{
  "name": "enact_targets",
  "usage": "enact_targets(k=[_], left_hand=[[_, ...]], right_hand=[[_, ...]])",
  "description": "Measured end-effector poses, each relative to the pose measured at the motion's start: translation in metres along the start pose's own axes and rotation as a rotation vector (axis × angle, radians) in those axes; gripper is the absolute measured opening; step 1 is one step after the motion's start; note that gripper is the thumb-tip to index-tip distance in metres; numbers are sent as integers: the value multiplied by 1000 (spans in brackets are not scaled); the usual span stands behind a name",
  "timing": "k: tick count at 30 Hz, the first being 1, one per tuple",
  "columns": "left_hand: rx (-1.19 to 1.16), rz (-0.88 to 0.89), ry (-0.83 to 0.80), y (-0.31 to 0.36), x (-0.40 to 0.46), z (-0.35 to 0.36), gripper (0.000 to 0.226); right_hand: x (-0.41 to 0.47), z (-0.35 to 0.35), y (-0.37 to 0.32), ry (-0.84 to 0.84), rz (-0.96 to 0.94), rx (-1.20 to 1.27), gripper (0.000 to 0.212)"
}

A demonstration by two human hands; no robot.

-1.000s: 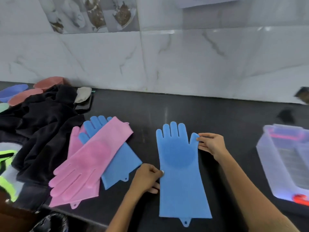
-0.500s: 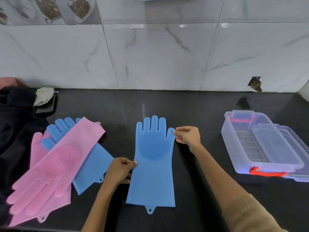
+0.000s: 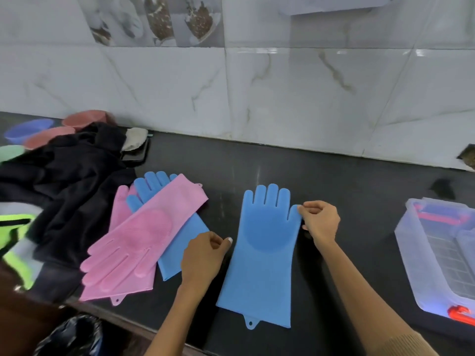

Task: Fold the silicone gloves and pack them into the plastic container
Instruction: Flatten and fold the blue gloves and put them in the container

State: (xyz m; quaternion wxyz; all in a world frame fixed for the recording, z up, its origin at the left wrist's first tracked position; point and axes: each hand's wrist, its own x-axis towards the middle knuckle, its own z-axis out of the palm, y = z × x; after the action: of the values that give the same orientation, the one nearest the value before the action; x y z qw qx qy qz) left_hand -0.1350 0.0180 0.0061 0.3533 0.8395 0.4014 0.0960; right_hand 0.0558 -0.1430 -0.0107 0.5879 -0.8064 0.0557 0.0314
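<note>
A blue silicone glove [image 3: 262, 255] lies flat on the black counter, fingers pointing toward the wall. My right hand [image 3: 320, 222] pinches the tip of its thumb. My left hand [image 3: 203, 258] has its fingers curled at the glove's left edge, thumb touching it. To the left, a pink glove [image 3: 138, 240] lies across a second blue glove [image 3: 180, 242], with another pink glove [image 3: 119, 209] underneath. The clear plastic container [image 3: 421, 260] with red latches stands open at the right edge.
A heap of black cloth [image 3: 64, 186] and a neon green item [image 3: 15, 240] cover the counter's left end, with coloured bowls [image 3: 48, 132] behind. A black bag [image 3: 74, 335] sits below the front edge. The marble tile wall runs along the back.
The camera has swung back to the left, so the container sits nearer the right edge. Both hands keep their places on the blue glove, which has not moved.
</note>
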Motion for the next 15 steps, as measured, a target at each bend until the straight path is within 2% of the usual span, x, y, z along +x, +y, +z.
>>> enact_targets(k=[3, 6, 11, 15], left_hand=[[-25, 33, 198, -8, 8, -20, 16], [1, -53, 345, -22, 20, -38, 12], [47, -245, 421, -47, 25, -46, 10], [111, -224, 442, -57, 25, -43, 11]], right_hand=[[-14, 26, -13, 50, -244, -81, 8], [-29, 61, -24, -85, -395, -88, 3], [-60, 121, -31, -429, -469, -193, 7], [-84, 156, -30, -572, -496, -278, 8]])
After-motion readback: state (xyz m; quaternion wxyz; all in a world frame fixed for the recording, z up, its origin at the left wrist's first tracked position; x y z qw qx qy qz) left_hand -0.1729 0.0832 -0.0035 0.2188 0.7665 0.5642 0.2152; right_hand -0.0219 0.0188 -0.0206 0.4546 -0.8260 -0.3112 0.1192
